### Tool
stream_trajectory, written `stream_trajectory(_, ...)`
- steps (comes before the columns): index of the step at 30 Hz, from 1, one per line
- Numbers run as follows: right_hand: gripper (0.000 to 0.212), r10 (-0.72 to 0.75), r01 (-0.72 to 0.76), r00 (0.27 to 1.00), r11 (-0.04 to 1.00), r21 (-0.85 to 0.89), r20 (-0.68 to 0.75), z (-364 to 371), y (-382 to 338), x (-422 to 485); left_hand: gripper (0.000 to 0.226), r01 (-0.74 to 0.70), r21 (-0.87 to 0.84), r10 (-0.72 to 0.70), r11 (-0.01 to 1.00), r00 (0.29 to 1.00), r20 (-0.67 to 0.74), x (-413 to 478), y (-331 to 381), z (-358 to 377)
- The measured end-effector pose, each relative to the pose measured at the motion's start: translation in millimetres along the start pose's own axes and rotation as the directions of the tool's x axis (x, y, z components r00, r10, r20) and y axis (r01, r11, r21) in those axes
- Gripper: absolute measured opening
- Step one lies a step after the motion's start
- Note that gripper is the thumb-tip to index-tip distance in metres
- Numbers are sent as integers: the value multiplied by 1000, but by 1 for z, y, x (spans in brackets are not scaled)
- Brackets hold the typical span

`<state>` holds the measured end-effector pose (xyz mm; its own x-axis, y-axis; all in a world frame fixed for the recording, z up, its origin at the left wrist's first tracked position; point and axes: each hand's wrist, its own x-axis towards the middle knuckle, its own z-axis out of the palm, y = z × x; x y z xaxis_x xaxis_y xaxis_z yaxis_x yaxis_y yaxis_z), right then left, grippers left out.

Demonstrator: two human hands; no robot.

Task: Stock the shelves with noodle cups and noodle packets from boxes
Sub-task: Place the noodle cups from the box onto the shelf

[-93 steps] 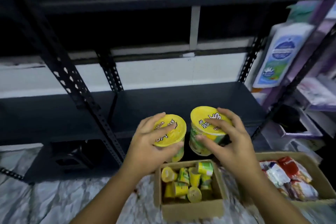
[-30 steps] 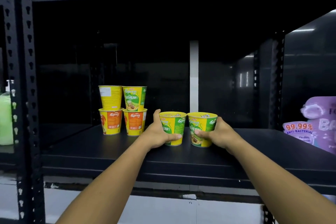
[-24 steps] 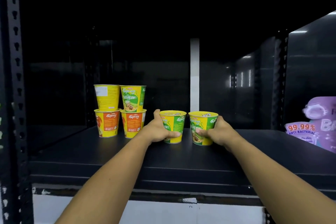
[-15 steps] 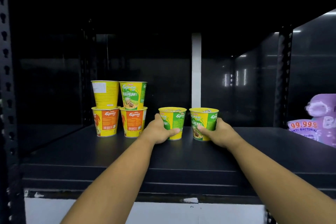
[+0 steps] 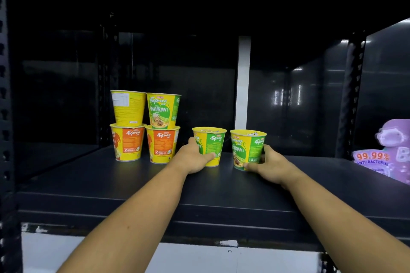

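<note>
Both arms stretch forward, side by side. The left hand point(image 5: 192, 158) curls round the left cup point(image 5: 213, 142). The right hand point(image 5: 273, 167) grips the right cup point(image 5: 246, 146), thumb low in front.

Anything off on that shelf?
Nothing tipped, crushed or spilled. One oddity: the top-left stacked cup shows its fine-print back panel, while the vegetarian cup beside it faces logo out. The left hand grips the left green cup, the right hand the right green cup, both upright.
</note>
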<state>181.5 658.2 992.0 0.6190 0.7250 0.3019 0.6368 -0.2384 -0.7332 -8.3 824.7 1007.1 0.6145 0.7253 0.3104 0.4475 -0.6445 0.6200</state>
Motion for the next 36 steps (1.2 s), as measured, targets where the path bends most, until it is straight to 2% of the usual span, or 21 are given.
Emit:
stream_trajectory(9, 59, 13, -18, 999, 990, -137, -37, 2, -4, 0, 69, 32, 31, -33, 999, 999, 12, -1, 4, 2)
stream_trajectory(18, 59, 38, -45, 999, 965, -257, -34, 4, -7, 2, 66, 41, 62, -43, 997, 999, 23, -3, 7, 3)
stream_trajectory(36, 63, 26, -34, 999, 964, -264, -34, 6, -14, -3, 64, 44, 76, -46, 996, 999, 21, -4, 6, 2)
